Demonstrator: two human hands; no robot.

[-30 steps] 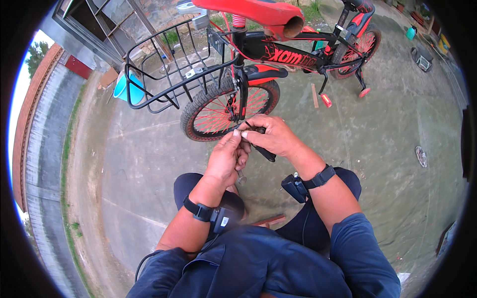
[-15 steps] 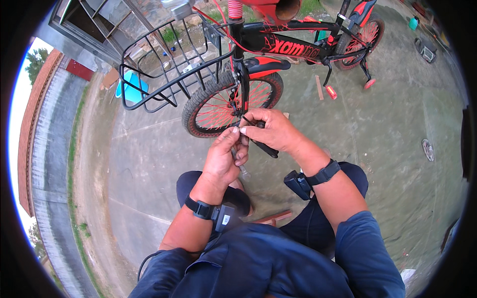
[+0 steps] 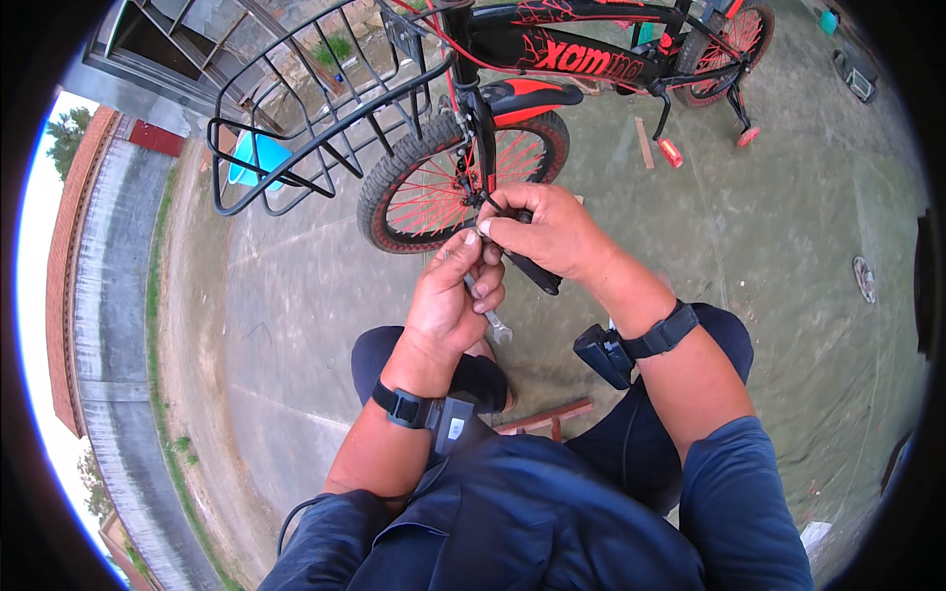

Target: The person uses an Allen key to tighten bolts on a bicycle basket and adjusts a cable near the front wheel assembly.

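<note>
My left hand (image 3: pixel 455 295) is closed around a silver open-end wrench (image 3: pixel 500 327), whose jaw sticks out below the fingers. My right hand (image 3: pixel 552 234) grips a dark, elongated part (image 3: pixel 535 274), its lower end showing under the palm; its exact kind I cannot make out. Thumbs and fingertips of both hands meet close to the hub of the front wheel (image 3: pixel 379 202). Whatever they pinch between them is small and mostly hidden. The wheel belongs to a black and red child's bicycle (image 3: pixel 581 54), standing in front of me.
A black wire basket (image 3: pixel 335 128) hangs at the bicycle's front, with a blue basin (image 3: pixel 258 158) beyond it. A training wheel (image 3: pixel 748 136) and a red pedal (image 3: pixel 670 152) are at the right. Between my legs stands a reddish low stool (image 3: pixel 552 416). A wood strip (image 3: pixel 644 143) lies on the concrete.
The view has shifted, with the bicycle now higher in it. Both hands stay together by the wheel hub, and the wrench below my left hand shows more clearly.
</note>
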